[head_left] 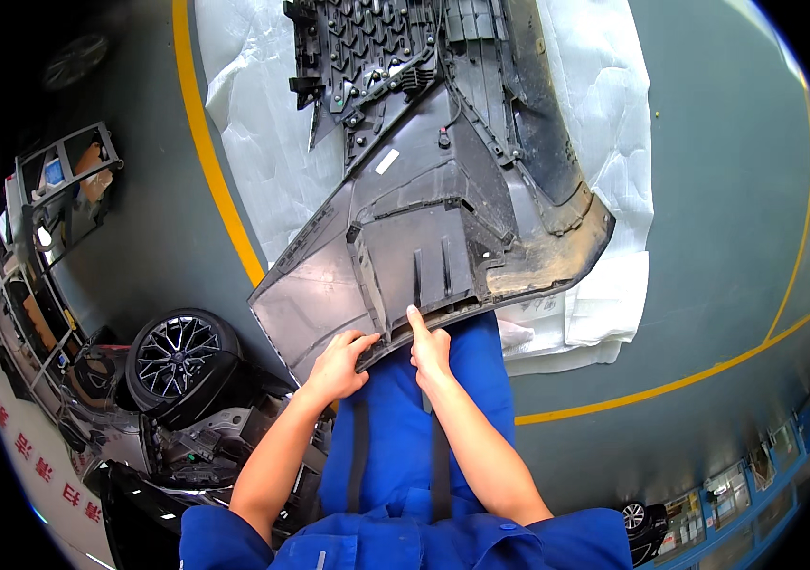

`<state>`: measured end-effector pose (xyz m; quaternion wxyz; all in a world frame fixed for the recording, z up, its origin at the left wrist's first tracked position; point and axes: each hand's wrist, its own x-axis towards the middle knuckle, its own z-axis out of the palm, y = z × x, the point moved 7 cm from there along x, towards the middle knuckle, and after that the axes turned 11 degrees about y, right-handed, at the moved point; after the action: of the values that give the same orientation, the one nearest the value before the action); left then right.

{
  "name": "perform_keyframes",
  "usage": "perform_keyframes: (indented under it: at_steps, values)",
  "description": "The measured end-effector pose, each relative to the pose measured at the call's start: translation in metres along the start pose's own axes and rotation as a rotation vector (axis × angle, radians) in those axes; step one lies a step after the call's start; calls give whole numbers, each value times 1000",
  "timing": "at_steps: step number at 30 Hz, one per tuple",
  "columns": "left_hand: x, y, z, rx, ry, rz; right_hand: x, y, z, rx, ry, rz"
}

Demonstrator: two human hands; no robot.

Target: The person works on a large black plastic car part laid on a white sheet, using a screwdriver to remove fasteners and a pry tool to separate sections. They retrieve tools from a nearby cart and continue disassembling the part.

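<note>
On the grey shop floor (709,190), over a sheet of white plastic wrap (604,114), lies the dark car bumper cover (443,190), inner side up, its near edge touching our blue trousers (395,446). Our left hand (337,366) curls over that near edge, fingers wrapped on the rim and thumb on top, so it is closed on the panel. Our right hand (429,347) rests just beside it with the forefinger stretched out and pressed against the lower lip of the ribbed pocket; the other fingers look folded, though we cannot quite tell from this angle whether they pinch anything.

What worries us is the thin plastic edge. It looks flexible, and if we pull up hard with the left hand alone, the corner may twist and crack at a rib or clip mount. The extended forefinger sits near a sharp moulded lip, so a slip could nick it. The muddy right-hand end (557,256) of the cover hangs close to the rim of the wrap, and dragging the part toward us could slide it off onto bare floor and scuff the painted face below. A wheel (177,356) and other parts crowd our left side, leaving little room to shift.
</note>
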<state>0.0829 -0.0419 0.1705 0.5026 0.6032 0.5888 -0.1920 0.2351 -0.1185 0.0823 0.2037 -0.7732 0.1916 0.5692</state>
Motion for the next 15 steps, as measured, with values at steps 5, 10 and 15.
perform_keyframes:
  at_steps: [5, 10, 15]
  values:
    - [-7, -16, 3, -41, 80, 124, -27, -1, 5, 1, 16, 145]
    - [-19, -24, -2, -16, 112, 130, -39, 5, 7, -117, 75, 99]
    - [-44, -22, -32, -277, 309, 226, -40, 17, -14, -242, 333, -363]
